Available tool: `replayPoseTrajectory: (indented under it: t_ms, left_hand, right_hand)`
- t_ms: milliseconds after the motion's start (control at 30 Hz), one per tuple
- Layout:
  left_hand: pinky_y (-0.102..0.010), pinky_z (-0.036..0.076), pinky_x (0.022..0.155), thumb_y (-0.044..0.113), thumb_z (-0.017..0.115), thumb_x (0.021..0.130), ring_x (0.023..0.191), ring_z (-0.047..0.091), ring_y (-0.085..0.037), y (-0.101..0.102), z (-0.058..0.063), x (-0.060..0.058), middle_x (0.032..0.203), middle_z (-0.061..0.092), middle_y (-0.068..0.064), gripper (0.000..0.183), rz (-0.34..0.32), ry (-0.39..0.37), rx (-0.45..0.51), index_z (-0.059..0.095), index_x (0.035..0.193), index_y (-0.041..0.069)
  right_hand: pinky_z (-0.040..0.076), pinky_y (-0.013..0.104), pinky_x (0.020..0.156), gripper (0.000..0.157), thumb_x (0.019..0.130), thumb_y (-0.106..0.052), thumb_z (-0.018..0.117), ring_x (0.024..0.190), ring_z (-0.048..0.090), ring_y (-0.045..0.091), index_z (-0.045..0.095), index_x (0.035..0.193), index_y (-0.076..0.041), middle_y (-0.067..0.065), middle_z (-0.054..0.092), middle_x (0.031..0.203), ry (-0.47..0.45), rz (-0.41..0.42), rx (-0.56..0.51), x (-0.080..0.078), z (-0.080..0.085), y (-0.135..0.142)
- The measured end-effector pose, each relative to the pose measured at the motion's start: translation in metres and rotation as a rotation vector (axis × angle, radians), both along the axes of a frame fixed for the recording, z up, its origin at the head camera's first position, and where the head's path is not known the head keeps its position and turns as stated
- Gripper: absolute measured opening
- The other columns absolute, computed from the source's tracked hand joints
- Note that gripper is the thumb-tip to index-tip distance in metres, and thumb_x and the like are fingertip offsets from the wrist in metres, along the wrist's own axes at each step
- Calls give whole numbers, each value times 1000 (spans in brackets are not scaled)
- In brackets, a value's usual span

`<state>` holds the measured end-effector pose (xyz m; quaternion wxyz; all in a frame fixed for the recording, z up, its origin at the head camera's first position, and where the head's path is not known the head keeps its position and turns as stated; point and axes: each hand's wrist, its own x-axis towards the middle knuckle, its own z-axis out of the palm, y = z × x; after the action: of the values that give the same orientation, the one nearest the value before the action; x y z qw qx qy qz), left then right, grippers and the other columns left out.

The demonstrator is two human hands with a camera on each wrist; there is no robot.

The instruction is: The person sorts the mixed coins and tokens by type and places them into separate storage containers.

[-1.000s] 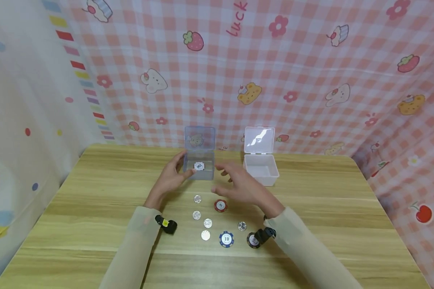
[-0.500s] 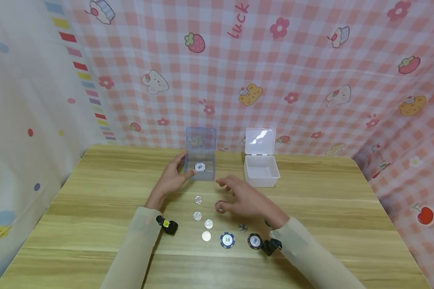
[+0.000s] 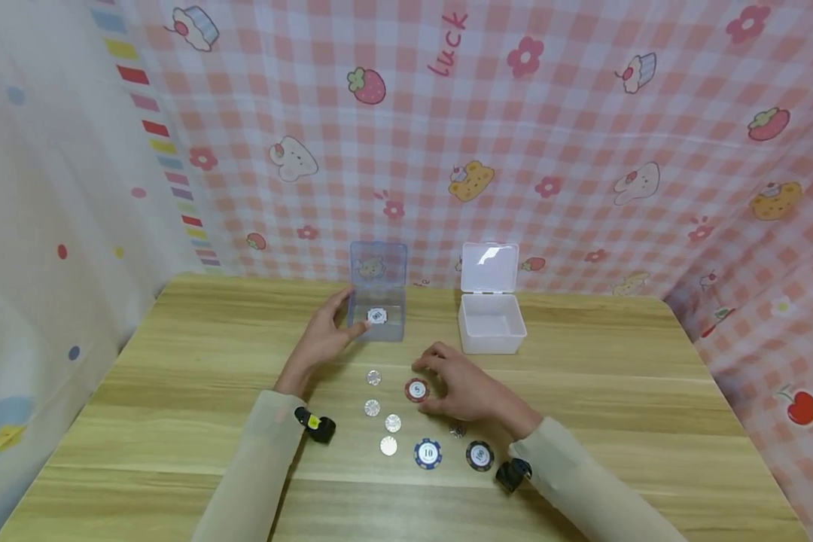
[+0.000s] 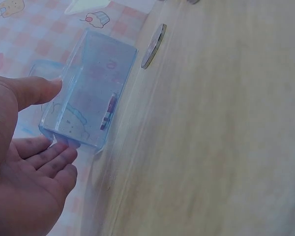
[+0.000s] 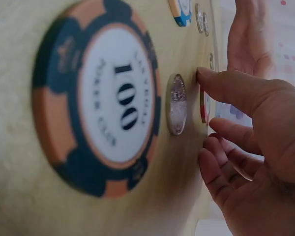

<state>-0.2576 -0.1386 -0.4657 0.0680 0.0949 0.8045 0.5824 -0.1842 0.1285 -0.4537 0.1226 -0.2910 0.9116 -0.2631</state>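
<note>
My left hand (image 3: 321, 335) rests at the left side of the clear bluish box (image 3: 394, 330), whose lid stands up. In the left wrist view the thumb (image 4: 42, 91) overlaps the box's rim, and the fingers (image 4: 51, 160) lie by its side wall. Inside the box is a white-faced poker chip (image 3: 377, 315). My right hand (image 3: 467, 388) is low over the table, thumb and fingers spread on either side of a red poker chip (image 3: 416, 390) marked 5. In the right wrist view, a hand's breadth away, a silver coin (image 5: 177, 104) lies near the thumb.
To the right stands a white box (image 3: 491, 342), lid raised. Several silver coins (image 3: 393, 423) lie on the wooden table (image 3: 583, 399) between the arms. Nearer are a blue chip (image 3: 427, 453) marked 10 and a black chip (image 3: 479, 455) marked 100. A checked curtain (image 3: 413, 150) hangs behind.
My right hand has come back from beside the bluish box, down to the red chip, its thumb now at the chip's near edge. The left hand has stayed at the box.
</note>
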Motion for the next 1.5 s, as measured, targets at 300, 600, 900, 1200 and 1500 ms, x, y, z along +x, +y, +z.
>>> replayPoseTrajectory:
  t_ms: [300, 600, 900, 1200, 1500]
  left_hand:
    - [-34, 26, 115, 17, 69, 85, 141, 25, -27, 1, -5, -1, 151, 28, -15, 80, 8, 26, -1, 21, 149, 9]
    - [-36, 23, 116, 16, 68, 85, 142, 23, -27, 0, -5, -1, 153, 24, -14, 81, -2, 35, 18, 20, 150, 9]
    - [-35, 24, 116, 16, 68, 86, 141, 25, -26, 1, -4, 0, 151, 28, -15, 79, 10, 33, -8, 21, 149, 9]
    - [-37, 25, 116, 16, 68, 86, 140, 27, -29, 3, -2, 4, 149, 31, -18, 78, 13, 26, -6, 22, 149, 10]
    - [-37, 26, 115, 12, 67, 86, 139, 28, -30, 3, -4, 6, 147, 32, -20, 77, 24, 49, 20, 23, 148, 6]
  right_hand:
    - [45, 31, 87, 36, 78, -28, 76, 101, 49, 14, 65, 112, -20, -4, 49, 117, -15, -47, -68, 0, -4, 0]
    - [44, 28, 80, 26, 79, -29, 76, 97, 49, 15, 68, 104, -24, -6, 50, 114, -17, -85, -69, 1, -6, -2]
    - [45, 22, 72, 26, 80, -31, 74, 86, 49, 12, 66, 102, -19, -5, 52, 104, 7, -92, -61, 2, -8, -2]
    - [48, 24, 77, 29, 80, -35, 73, 87, 52, 10, 64, 100, -16, -5, 52, 101, 27, -86, 10, 4, -4, -4]
    - [49, 20, 72, 28, 79, -35, 72, 83, 54, 10, 64, 96, -14, -5, 56, 96, 67, -81, -4, 6, -3, -5]
